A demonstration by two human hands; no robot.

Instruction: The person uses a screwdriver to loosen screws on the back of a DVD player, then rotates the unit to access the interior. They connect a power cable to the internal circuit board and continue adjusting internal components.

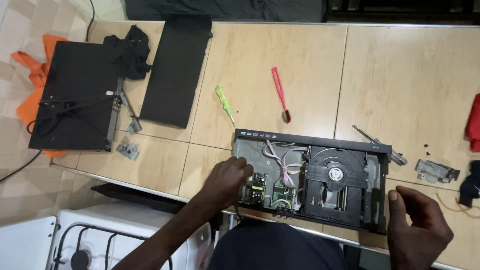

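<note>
Disc player (320,175), its cover off, lies at the lower centre of the frame on the worktop (410,75). Left hand (227,180) rests loosely curled, fingers on the green circuit board (258,186); right hand (417,225) hovers half-open, empty, beside the player's right edge

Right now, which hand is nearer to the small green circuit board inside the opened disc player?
Left. The left hand rests right beside the green circuit board; the right hand is outside the disc player, past its right edge.
</note>
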